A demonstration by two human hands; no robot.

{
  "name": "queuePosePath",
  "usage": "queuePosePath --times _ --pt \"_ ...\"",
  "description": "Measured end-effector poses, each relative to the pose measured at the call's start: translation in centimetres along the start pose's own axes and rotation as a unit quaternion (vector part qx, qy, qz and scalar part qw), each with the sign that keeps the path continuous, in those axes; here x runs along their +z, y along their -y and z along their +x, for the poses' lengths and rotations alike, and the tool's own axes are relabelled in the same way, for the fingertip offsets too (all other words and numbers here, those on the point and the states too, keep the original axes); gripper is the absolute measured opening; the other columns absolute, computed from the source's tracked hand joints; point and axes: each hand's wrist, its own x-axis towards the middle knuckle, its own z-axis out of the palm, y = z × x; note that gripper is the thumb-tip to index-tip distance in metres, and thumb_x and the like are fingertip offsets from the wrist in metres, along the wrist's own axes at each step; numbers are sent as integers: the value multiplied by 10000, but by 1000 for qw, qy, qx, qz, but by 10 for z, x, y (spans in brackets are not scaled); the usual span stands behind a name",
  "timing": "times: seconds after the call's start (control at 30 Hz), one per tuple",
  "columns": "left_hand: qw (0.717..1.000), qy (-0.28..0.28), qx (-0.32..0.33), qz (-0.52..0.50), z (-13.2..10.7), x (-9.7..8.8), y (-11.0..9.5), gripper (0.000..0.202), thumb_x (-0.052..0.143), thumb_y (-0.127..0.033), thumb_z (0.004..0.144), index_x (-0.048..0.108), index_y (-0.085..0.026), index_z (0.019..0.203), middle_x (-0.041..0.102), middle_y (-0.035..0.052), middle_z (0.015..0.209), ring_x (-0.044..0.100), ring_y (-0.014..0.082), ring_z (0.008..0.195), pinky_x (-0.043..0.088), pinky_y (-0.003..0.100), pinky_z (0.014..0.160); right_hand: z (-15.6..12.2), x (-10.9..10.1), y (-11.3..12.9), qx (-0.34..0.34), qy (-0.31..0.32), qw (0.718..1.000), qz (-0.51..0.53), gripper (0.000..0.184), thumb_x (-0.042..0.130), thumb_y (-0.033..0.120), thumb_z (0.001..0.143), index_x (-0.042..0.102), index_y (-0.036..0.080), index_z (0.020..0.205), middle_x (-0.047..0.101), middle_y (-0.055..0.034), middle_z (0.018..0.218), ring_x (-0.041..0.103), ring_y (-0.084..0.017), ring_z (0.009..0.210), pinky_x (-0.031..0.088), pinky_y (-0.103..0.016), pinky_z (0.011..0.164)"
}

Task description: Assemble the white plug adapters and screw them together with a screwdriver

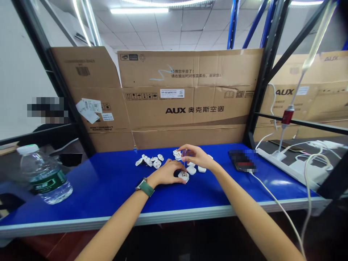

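My left hand, with a green-strapped watch on its wrist, is closed on a white plug that rests on the blue table. My right hand hovers just above it with fingers pinched round a thin upright tool whose tip points down at the plug; I cannot make out what the tool is. Several more white plugs lie scattered to the left of and behind my hands.
A lying water bottle is at the table's left end. A dark phone with a white cable lies to the right. A white power strip sits beyond. Cardboard boxes wall off the back. Black shelf posts flank the table.
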Motion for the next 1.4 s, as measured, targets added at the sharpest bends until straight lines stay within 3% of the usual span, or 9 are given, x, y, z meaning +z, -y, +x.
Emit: queuePosePath --times 0.13,0.33,0.63,0.9,1.4 --pt "1000 -3 5 3 0 1 2 399 775 -548 801 709 -268 1078 734 4 1107 610 251 1111 318 348 963 1 -2 -2 15 -21 1000 15 346 752 333 842 687 201 1156 665 -13 829 649 -146 641 555 -270 589" --pt "1000 -2 6 0 1 3 6 458 788 -577 774 701 -260 1093 731 2 1121 613 245 1101 312 344 971 2 -7 -1 -10 -97 994 51 362 758 355 830 672 211 1150 664 -23 871 675 -170 706 573 -272 572" --pt "1000 -8 10 0 1 4 6 428 783 -569 783 701 -261 1069 730 -2 1085 615 241 1085 318 341 973 1 -3 -9 3 -27 1000 -3 311 734 367 860 676 191 1110 687 -39 893 658 -151 685 557 -266 599" --pt "1000 -6 2 -6 0 2 3 412 787 -563 780 697 -261 1046 731 -9 1088 616 241 1096 311 344 963 2 0 -12 -1 -27 999 -19 262 716 327 865 669 193 1086 700 -44 940 688 -164 734 563 -284 667" --pt "1000 -4 -4 -4 0 2 3 441 781 -582 777 698 -266 1073 728 -17 1107 618 236 1095 316 336 952 0 0 -8 -11 -24 1000 -16 259 706 335 877 659 190 1086 697 -51 968 680 -162 732 557 -279 644"
